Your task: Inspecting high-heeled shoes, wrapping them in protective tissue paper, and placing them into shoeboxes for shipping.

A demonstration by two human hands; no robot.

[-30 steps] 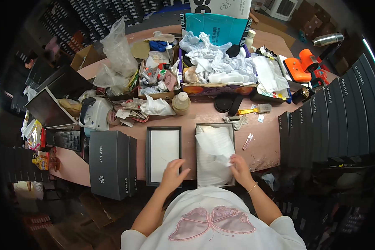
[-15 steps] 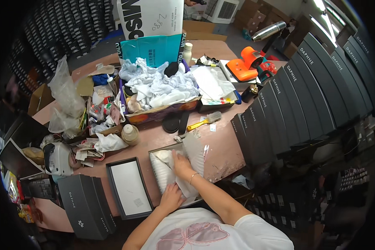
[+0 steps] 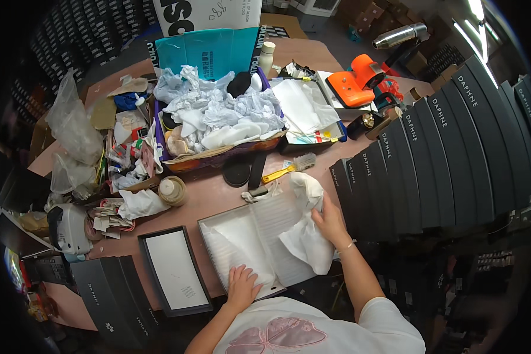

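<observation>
My right hand (image 3: 330, 223) grips a long bundle wrapped in white tissue paper (image 3: 310, 243). Its wrapping hides what is inside. I have it above the right side of an open box (image 3: 211, 252), tilted, with its upper end bent over. White foam sheet (image 3: 235, 233) lines the box and spreads out to the right, under the bundle. At the box's near left corner, my left hand (image 3: 243, 288) lies with fingers spread on the lining. Left of the box is a dark tray-like lid or box (image 3: 149, 268) with a white inside.
Tall stacks of dark shoe boxes (image 3: 419, 171) stand on the right, and more dark boxes (image 3: 109, 301) at near left. Beyond the open box are a yellow-handled brush (image 3: 277, 175), a jar (image 3: 171, 192) and a carton of crumpled paper (image 3: 218, 112). An orange device (image 3: 354, 82) stands farther back.
My right hand has moved right from inside the box and now holds the wrapped bundle up. The box's lining lies spread open. My left hand stays at the near left corner.
</observation>
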